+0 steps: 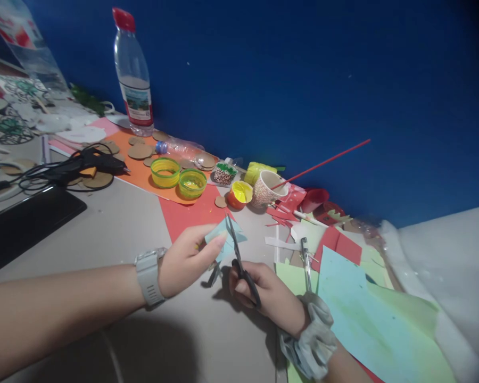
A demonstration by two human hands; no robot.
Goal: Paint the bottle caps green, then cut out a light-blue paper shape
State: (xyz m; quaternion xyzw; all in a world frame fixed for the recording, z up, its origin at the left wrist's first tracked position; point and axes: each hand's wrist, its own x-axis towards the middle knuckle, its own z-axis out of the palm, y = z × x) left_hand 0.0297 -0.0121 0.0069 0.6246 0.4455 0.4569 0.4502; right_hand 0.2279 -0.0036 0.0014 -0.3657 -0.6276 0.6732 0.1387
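Pinched between the thumb and fingers of my left hand (187, 260) is a small piece of light blue paper (220, 234). My right hand (259, 287) grips a pair of black-handled scissors (239, 255), fingers through the handles. The scissor blades point away from me and lie against the right side of the paper; how far they cut into it I cannot tell. A grey watch is on my left wrist, and a pale scrunchie circles my right wrist. Below the paper, a small dark item (213, 275) shows partly; its kind is unclear.
Two yellow-green rings (165, 173) and a white cup (265, 190) with a red stick stand beyond my hands. A water bottle (133, 85) rises behind them. Left are a glue gun (96, 162) and a black phone (32, 229). Light blue paper (355, 303) and a pen (306, 260) lie right.
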